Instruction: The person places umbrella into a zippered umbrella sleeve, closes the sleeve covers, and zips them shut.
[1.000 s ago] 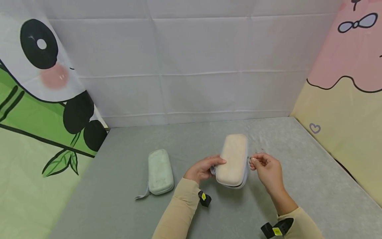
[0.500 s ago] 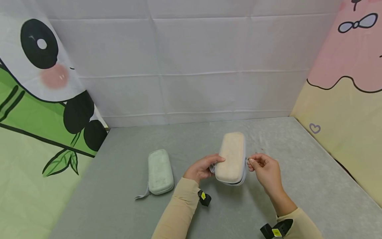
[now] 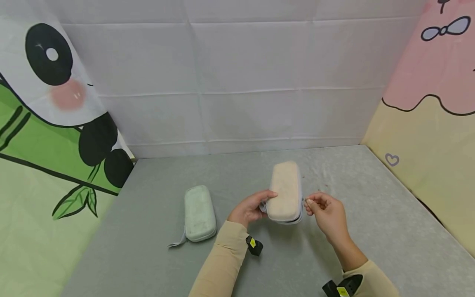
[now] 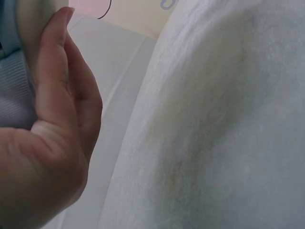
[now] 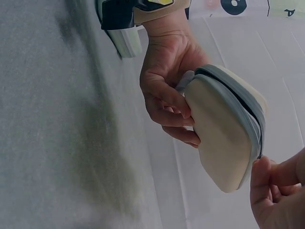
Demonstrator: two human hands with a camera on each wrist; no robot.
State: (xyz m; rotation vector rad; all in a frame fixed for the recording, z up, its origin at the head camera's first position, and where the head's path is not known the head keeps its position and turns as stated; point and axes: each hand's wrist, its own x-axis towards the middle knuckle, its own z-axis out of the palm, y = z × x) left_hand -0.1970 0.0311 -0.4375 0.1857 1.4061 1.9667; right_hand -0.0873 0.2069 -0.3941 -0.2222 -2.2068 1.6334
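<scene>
My left hand grips a cream zip case above the table, thumb on its top face and the other fingers underneath. Thumb and forefinger of my right hand pinch the zipper pull at the case's right side; the pull is mostly hidden by the fingertips. In the right wrist view, the zipper seam of the cream case gapes dark from the near end along to the pinching fingers. A grey-blue strap sticks out beside my left hand. The left wrist view shows that hand and only an edge of the case.
A pale green zip case with a grey strap lies on the grey cloth-covered table, left of my left forearm. White sheeting stands behind the table, with printed cartoon cloths at both sides.
The cream case has shifted a little left and away from me. My right hand has moved slightly left and toward me, so its pinch lies closer to the case's near end.
</scene>
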